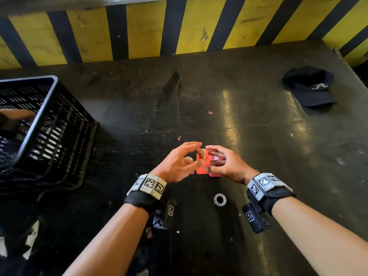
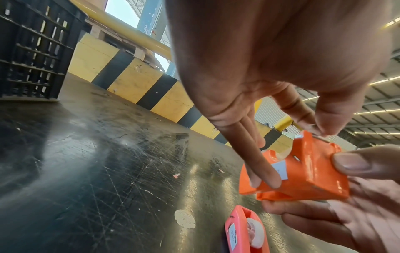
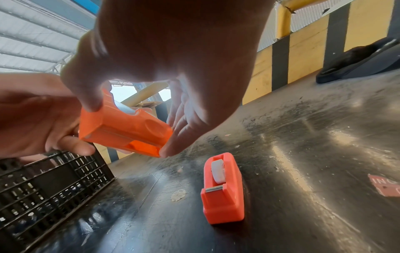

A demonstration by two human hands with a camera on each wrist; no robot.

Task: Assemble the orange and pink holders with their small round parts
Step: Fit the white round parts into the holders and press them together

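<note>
Both hands hold the orange holder [image 1: 200, 170] just above the table's middle. My left hand [image 1: 196, 156] pinches its top edge with thumb and forefinger, other fingers lying along its side [image 2: 303, 172]. My right hand [image 1: 208, 158] grips it between thumb and fingertips [image 3: 123, 130]. A pale round part [image 3: 125, 107] shows in its slot. The pink holder [image 3: 223, 191] lies on the table below my right hand, a white roll [image 3: 217, 171] seated in it. A loose clear ring [image 1: 220, 199] lies near my wrists.
A black slotted crate [image 1: 43, 124] stands at the left of the dark scratched table [image 1: 258, 126]. A black cap [image 1: 310, 86] lies at the far right. A yellow and black striped wall [image 1: 179, 26] bounds the far edge.
</note>
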